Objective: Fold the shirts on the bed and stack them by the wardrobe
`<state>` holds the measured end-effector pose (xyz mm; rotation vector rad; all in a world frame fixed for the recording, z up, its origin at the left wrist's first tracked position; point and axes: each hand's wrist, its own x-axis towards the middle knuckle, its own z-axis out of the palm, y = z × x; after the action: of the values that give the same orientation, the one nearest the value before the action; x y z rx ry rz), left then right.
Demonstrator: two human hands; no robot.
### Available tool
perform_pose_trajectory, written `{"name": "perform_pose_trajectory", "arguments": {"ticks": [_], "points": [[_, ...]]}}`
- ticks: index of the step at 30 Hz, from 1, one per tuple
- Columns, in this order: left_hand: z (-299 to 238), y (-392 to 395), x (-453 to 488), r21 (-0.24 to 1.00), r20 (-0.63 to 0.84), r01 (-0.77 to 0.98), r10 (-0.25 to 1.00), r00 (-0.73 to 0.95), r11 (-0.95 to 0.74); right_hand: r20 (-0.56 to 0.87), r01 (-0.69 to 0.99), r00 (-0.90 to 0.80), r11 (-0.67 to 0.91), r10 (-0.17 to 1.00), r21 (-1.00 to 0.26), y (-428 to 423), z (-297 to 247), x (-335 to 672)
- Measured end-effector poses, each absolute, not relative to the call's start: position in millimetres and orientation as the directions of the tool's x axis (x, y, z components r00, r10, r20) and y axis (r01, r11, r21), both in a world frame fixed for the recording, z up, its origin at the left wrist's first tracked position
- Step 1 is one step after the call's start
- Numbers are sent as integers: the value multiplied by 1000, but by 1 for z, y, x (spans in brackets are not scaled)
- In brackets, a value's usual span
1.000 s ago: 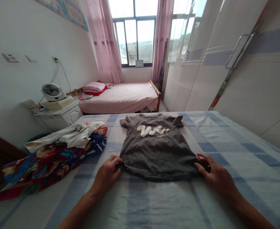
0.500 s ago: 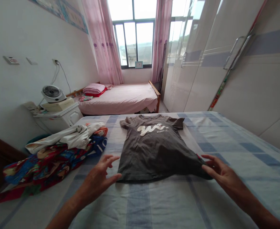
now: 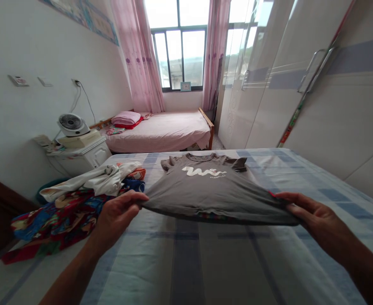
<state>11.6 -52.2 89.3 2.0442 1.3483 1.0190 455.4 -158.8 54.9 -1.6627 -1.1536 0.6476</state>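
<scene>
A dark grey T-shirt (image 3: 202, 190) with a white squiggle print lies front side up on the bed, its neckline at the far end. My left hand (image 3: 118, 216) pinches its lower left hem corner. At the opposite corner, my right hand (image 3: 313, 214) grips the hem near a small red edge. Between my hands the hem is stretched wide and lifted off the sheet. Through the slightly parted hem a strip of coloured cloth shows. The sleeves look bunched at the shoulders.
A heap of clothes (image 3: 78, 203), white, red and blue, lies at the left of the checked bedsheet (image 3: 237, 267). Beyond stand a white nightstand (image 3: 87, 154) with a fan (image 3: 73, 123), and a pink-covered bed (image 3: 170, 131). A glossy wardrobe (image 3: 269, 110) lines the right.
My left hand has closed on the left hem corner, which it did not hold before. Both hands have spread and raised the hem, pulling the shirt wider. The sleeves have drawn up.
</scene>
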Motion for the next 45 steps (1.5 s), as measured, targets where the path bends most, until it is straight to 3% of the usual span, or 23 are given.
{"name": "perform_pose_trajectory", "arguments": {"ticks": [4, 6, 11, 17, 25, 29, 34, 36, 39, 42, 45], "points": [[83, -59, -8, 699, 19, 621, 876, 481, -356, -32, 610, 166, -128, 986, -782, -175, 46, 468], [74, -50, -9, 673, -83, 665, 860, 504, -324, -87, 739, 113, -142, 990, -658, -172, 39, 474], [51, 24, 16, 566, 73, 756, 934, 350, -328, 54, 882, 240, -194, 969, -430, -103, 33, 495], [23, 123, 64, 440, 129, 882, 984, 124, -169, 17, 832, 498, -472, 867, -293, 11, 25, 511], [3, 183, 95, 418, 149, 908, 987, -55, -12, 117, 820, 551, -510, 826, -260, 64, 1, 503], [-2, 188, 92, 438, 154, 899, 985, -82, 6, 119, 827, 538, -495, 834, -266, 62, 0, 507], [2, 179, 87, 402, 244, 914, 956, -161, 52, 104, 765, 628, -588, 771, -264, 58, -1, 511], [7, 173, 96, 366, 310, 931, 944, -108, -13, 101, 749, 649, -610, 754, -257, 61, -2, 507], [9, 165, 117, 298, 383, 926, 918, 105, -231, 102, 787, 603, -570, 791, -235, 67, -4, 500], [1, 162, 130, 200, 280, 896, 900, 335, -396, 96, 817, 563, -536, 821, -214, 67, -4, 501], [-8, 162, 133, 144, 141, 915, 923, 359, -378, 140, 794, 604, -579, 784, -184, 62, 2, 501]]}}
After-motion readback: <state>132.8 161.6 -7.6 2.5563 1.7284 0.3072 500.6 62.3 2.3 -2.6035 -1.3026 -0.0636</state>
